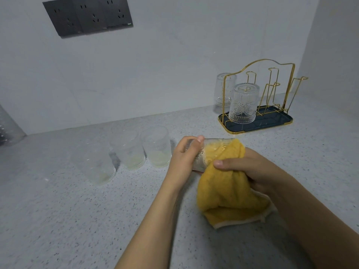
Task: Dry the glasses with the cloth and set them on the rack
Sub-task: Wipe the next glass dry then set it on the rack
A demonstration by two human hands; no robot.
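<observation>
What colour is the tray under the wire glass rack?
Dark navy blue with a gold rim, the flat tray under the gold wire rack; seen in the head view.

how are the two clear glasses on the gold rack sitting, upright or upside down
Upside down. The front clear patterned glass and the rear clear glass both sit base-up on the gold wire rack.

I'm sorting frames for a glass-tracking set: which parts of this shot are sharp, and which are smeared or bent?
Head view: the rack and its front upturned glass are crisp; the three glasses on the counter look hazy and low-contrast; the held glass is half hidden by the yellow cloth; wide-angle bending tilts the socket panel.
</observation>
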